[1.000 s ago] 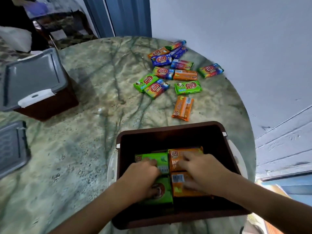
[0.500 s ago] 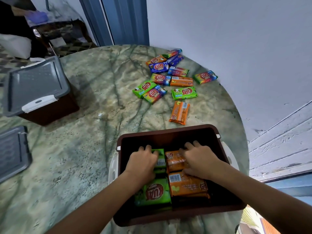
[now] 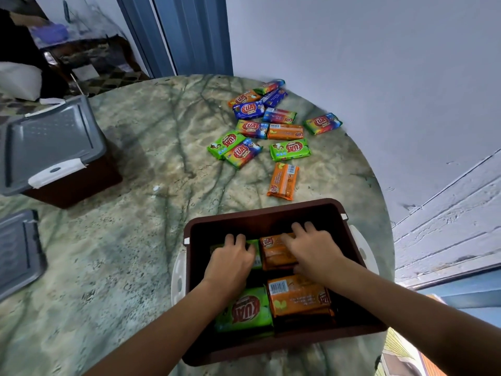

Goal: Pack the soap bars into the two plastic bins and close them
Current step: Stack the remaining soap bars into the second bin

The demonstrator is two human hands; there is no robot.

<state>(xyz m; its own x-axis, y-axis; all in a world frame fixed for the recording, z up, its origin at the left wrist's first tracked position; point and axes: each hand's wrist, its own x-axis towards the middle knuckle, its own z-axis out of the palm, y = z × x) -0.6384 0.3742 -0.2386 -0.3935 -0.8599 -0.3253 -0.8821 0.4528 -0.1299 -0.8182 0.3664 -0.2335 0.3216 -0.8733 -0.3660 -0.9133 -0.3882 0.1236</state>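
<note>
Green bar [image 3: 245, 310] in the brown bin [image 3: 271, 210]: "KUAT"
Loose bars [image 3: 289, 149] beyond the bin: apparently "KUAT"

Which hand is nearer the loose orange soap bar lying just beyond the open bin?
Right. The right hand is inside the bin, nearly below the orange soap bar; the left hand is farther left.

The scene is lit softly and evenly — no hard glare is seen on the marble table [image 3: 113, 240], only a dull sheen. Faint shadows are cast to the left of the closed bin [image 3: 54, 147]. The inside of the open bin [image 3: 265, 213] is left dark. Strong wide-angle bending is seen at the edges — the wall lines at the right are curved. The upper left of the frame is dim and smeared, and the forearms at the bottom are slightly blurred.
</note>
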